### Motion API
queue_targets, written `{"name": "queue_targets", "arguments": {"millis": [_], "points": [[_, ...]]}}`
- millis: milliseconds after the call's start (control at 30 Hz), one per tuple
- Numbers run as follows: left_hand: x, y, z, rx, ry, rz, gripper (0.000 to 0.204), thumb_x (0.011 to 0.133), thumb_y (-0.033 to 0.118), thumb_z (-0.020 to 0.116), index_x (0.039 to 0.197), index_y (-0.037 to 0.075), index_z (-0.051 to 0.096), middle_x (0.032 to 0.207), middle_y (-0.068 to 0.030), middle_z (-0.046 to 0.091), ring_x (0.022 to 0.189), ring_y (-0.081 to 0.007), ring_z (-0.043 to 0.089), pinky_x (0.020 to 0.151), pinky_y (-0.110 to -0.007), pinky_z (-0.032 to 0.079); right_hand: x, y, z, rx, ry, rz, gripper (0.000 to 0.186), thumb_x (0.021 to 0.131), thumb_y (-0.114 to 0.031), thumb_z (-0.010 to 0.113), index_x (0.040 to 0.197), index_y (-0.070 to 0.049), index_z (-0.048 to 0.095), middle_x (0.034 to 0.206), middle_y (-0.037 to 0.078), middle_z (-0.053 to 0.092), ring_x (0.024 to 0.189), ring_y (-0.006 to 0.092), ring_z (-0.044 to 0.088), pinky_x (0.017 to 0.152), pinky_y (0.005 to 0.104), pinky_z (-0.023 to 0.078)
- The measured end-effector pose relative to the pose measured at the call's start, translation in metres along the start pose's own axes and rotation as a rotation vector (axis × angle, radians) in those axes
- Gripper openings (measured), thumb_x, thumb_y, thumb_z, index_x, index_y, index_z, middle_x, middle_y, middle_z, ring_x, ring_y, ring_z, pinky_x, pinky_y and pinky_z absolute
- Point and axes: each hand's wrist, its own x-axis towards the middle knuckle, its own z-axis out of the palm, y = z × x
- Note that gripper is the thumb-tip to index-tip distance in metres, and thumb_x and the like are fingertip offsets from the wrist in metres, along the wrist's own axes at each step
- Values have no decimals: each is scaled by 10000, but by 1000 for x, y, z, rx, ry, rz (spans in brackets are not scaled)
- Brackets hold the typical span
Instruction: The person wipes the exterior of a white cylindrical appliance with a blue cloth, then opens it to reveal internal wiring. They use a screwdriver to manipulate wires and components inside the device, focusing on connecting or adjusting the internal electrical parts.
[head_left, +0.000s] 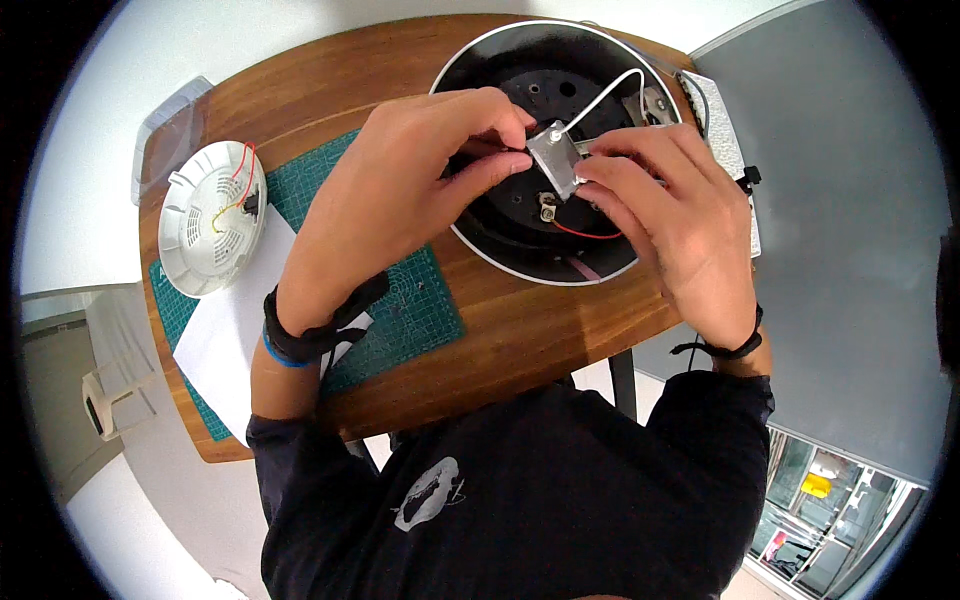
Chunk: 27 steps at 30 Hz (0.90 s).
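Note:
A small flat silver metal plate (556,160) is held tilted over a round black housing with a white rim (447,88). My left hand (405,170) pinches at the plate's left edge with thumb and index finger; a dark bit shows between those fingertips, too small to name. On the plate's right edge my right hand (680,200) is closed with thumb and fingers. A white wire (607,95) arches from the plate's top to the housing's right inner side. Below the plate, a small metal terminal (547,212) and a red wire (585,235) show inside the housing.
At the table's left lies a white round vented cover (210,220) with red and yellow wires. White paper (230,340) and a green cutting mat (410,310) lie on the wooden table (530,330). A white power strip-like block (725,130) and a grey panel (830,200) are at right.

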Motion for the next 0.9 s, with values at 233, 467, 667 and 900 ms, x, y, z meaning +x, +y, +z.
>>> {"name": "queue_targets", "arguments": {"millis": [233, 467, 667, 900], "points": [[-1, -9, -6, 182, 99, 177, 182, 934, 53, 833, 1097, 41, 753, 1230, -91, 796, 958, -240, 761, 779, -339, 596, 5, -11, 12, 91, -77, -2, 263, 826, -152, 859, 1020, -97, 689, 957, 35, 689, 894, 248, 666, 730, 389, 559], [-4, -6, -20, 165, 24, 192, 175, 905, 57, 844, 1067, 58, 776, 1024, -81, 761, 889, -256, 737, 753, -353, 570, 11, -16, 26, 101, -55, -47, 243, 835, -134, 848, 1043, -106, 725, 970, 20, 699, 916, 236, 680, 736, 379, 574], [-7, -11, -18, 242, -3, 267, 145, 904, 46, 830, 1042, 68, 794, 996, -83, 761, 916, -292, 745, 775, -383, 580, 12, -16, 30, 100, -72, -59, 237, 838, -119, 842, 1051, -122, 738, 997, 2, 712, 936, 227, 690, 731, 371, 587], [-9, -13, -11, 357, 2, 251, 178, 880, 42, 844, 1046, 91, 804, 989, -89, 769, 923, -316, 746, 793, -399, 586, 15, -18, 31, 120, -35, -1, 244, 850, -130, 854, 1047, -138, 712, 975, 17, 736, 915, 244, 712, 696, 388, 587]]}}
